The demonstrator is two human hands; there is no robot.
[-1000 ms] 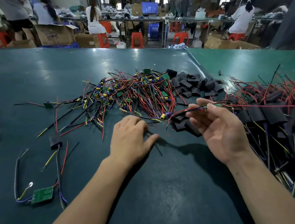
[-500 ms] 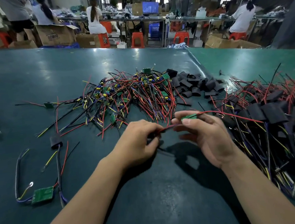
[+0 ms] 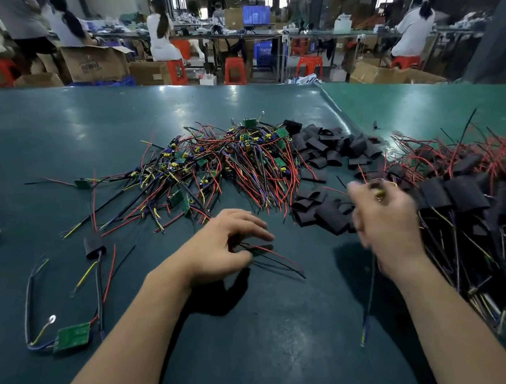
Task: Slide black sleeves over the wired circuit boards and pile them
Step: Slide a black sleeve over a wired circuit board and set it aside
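Item: wired circuit board (image 3: 258,249), on the green table (image 3: 274,343), pinched under left hand (image 3: 219,243). Light, floppy-wired (judged); grip board edges. Right hand (image 3: 382,214) blurred, grasp indeterminable. Black sleeves (image 3: 324,213) lay between.

Two hands (image 3: 219,243), three heaps, one loose bare board (image 3: 71,337), one lone sleeved board (image 3: 93,244).
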